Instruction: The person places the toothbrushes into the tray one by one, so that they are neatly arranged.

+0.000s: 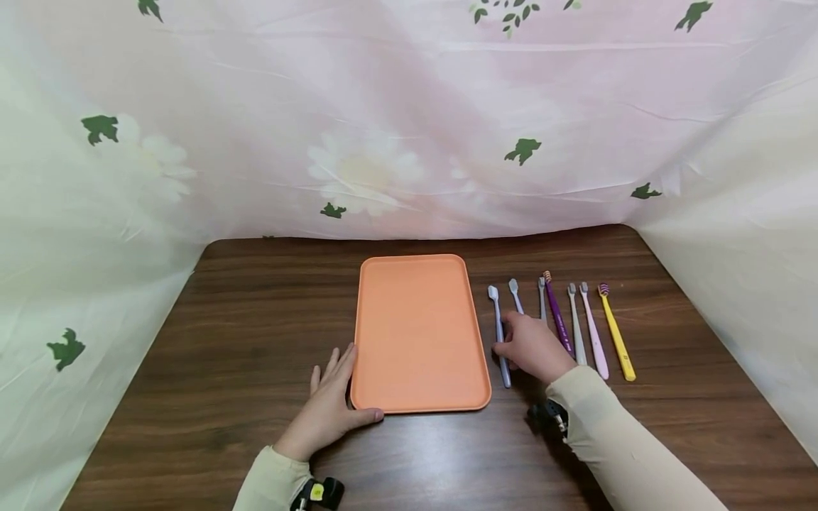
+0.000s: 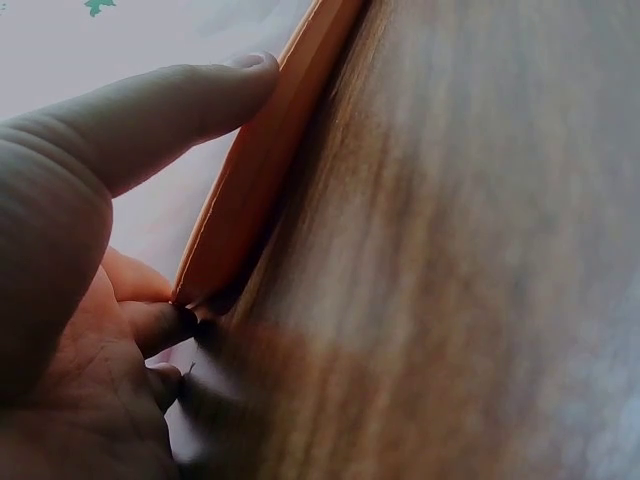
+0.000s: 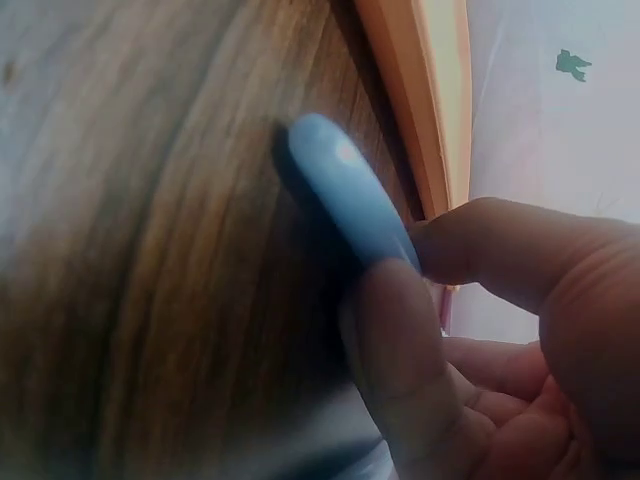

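Note:
An orange tray [image 1: 418,333] lies on the table. My left hand [image 1: 329,415] touches its near left corner, the fairly straight fingers along the left side and the thumb at the near edge; the left wrist view shows the thumb [image 2: 200,105] against the tray wall. Just right of the tray, my right hand [image 1: 537,348] pinches a light blue toothbrush [image 1: 498,323] by the handle. In the right wrist view, thumb and finger sit on either side of the blue handle [image 3: 345,180], near the tray's wall. Another bluish toothbrush [image 1: 515,294] is partly hidden by this hand.
Further right, roughly in a row, lie a grey toothbrush [image 1: 542,301] partly covered by the hand, a purple one [image 1: 558,316], a second grey one [image 1: 576,326], a pink one [image 1: 594,333] and a yellow one [image 1: 616,333]. Printed cloth [image 1: 409,128] hangs around the wooden table [image 1: 268,319].

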Motion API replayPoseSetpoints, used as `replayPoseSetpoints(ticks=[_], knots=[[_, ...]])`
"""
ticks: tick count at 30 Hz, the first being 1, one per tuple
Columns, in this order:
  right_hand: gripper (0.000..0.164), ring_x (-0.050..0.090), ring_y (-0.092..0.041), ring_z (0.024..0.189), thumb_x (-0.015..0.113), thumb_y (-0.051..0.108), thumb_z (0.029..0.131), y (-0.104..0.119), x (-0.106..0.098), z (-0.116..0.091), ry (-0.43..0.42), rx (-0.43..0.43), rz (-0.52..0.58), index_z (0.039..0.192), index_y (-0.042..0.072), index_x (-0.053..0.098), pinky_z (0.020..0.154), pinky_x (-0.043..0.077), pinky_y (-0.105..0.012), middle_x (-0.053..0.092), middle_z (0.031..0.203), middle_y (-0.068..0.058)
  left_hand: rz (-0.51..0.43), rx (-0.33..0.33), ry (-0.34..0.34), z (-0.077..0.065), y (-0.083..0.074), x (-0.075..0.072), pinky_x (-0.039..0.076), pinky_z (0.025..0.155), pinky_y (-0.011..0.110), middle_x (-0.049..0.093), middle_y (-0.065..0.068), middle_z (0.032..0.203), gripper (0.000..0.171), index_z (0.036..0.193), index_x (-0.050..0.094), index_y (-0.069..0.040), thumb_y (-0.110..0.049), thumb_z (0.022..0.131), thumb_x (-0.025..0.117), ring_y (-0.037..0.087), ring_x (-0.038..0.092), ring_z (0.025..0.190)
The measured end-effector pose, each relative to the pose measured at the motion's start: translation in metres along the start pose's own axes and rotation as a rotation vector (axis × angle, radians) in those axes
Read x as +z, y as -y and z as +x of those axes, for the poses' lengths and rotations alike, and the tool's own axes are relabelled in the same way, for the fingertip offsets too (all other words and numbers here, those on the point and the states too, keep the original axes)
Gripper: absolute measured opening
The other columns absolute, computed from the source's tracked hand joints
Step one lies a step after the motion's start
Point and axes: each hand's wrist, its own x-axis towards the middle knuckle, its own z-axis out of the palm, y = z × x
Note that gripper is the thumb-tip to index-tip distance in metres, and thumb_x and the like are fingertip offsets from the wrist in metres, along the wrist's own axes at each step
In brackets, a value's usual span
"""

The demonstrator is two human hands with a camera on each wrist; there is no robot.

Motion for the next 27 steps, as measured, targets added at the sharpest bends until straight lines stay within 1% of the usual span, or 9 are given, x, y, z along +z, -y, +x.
replayPoseSetpoints(ticks=[2,5,11,19,23,27], knots=[[0.057,0.063,-0.014,0.050,0.070,0.008,0.085,-0.002,0.000,0.001,0.003,-0.003,0.022,0.135,-0.010,0.049,0.049,0.053,-0.030,0.066,0.070,-0.002,-0.002,-0.001,-0.001,0.000,0.000,0.000,-0.010,0.117,0.062,0.015,0.015,0.166,0.120,0.161,0.013,-0.005,-0.038,0.074,0.089,0.036,0.000,0.154],[0.063,0.063,-0.014,0.051,0.070,0.008,0.085,-0.005,0.000,0.002,0.010,-0.002,0.053,0.140,-0.010,0.046,0.050,0.053,-0.031,0.067,0.073,-0.004,-0.005,0.000,0.000,0.000,0.000,0.000,-0.010,0.117,0.062,0.015,0.015,0.166,0.120,0.161,0.013,-0.004,-0.039,0.074,0.089,0.036,0.000,0.154],[0.062,0.064,-0.015,0.053,0.069,0.008,0.085,-0.004,0.002,0.001,0.010,0.003,0.130,0.140,-0.009,0.047,0.052,0.055,-0.032,0.065,0.076,-0.006,-0.001,0.002,0.001,-0.001,0.000,-0.001,-0.010,0.117,0.062,0.015,0.015,0.166,0.120,0.161,0.014,-0.004,-0.039,0.075,0.089,0.036,0.001,0.154],[0.060,0.065,-0.015,0.054,0.070,0.009,0.086,0.014,0.008,-0.002,-0.031,-0.031,0.222,0.139,-0.008,0.048,0.052,0.057,-0.031,0.062,0.078,-0.007,0.011,0.000,0.000,-0.002,-0.001,-0.001,-0.010,0.117,0.062,0.016,0.015,0.166,0.119,0.161,0.014,-0.003,-0.039,0.075,0.089,0.036,0.001,0.154],[0.059,0.064,-0.017,0.054,0.069,0.004,0.085,0.024,0.013,0.000,-0.025,-0.057,0.293,0.138,-0.009,0.048,0.052,0.058,-0.033,0.062,0.079,-0.009,0.011,0.005,0.000,-0.001,-0.001,-0.001,-0.010,0.118,0.061,0.015,0.015,0.166,0.118,0.161,0.014,-0.003,-0.039,0.076,0.088,0.036,0.001,0.154],[0.059,0.063,-0.016,0.055,0.069,0.002,0.084,0.031,0.019,0.003,-0.021,-0.075,0.298,0.138,-0.009,0.050,0.052,0.057,-0.032,0.061,0.078,-0.008,0.000,0.011,0.000,-0.001,0.000,-0.001,-0.010,0.118,0.061,0.015,0.016,0.166,0.118,0.161,0.014,-0.003,-0.039,0.076,0.088,0.035,0.000,0.154]])
